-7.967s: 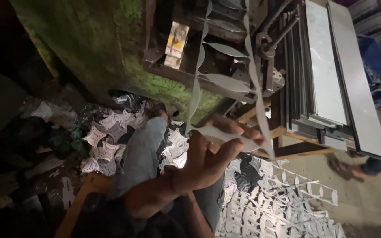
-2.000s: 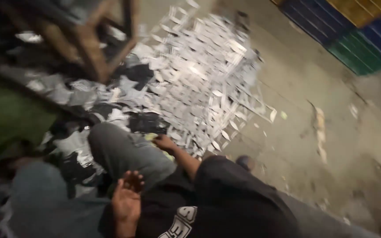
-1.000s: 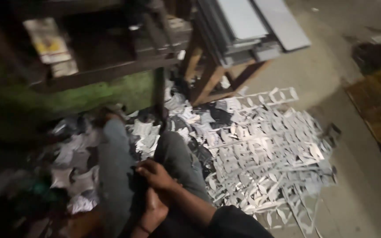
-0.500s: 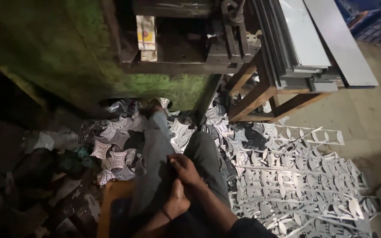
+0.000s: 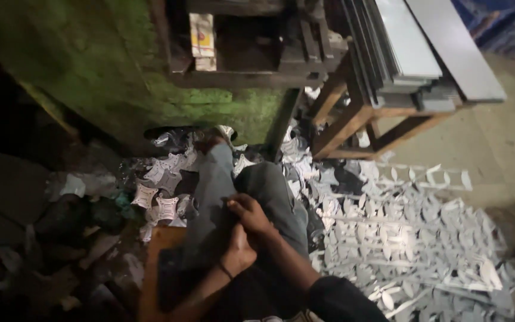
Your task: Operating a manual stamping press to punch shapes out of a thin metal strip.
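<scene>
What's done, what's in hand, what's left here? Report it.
Done: a heap of punched-out metal strips covers the floor, and cut pieces lie by the green machine. In hand: nothing that I can see. The left hand and right hand rest together on the lap. Left: a stack of uncut sheets on the wooden stand.

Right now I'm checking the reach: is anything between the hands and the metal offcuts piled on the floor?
The right hand and left hand rest together on the person's own legs. Only the right leg separates them from the offcut pile, which begins right beside it. Nothing else visible blocks the way.
</scene>
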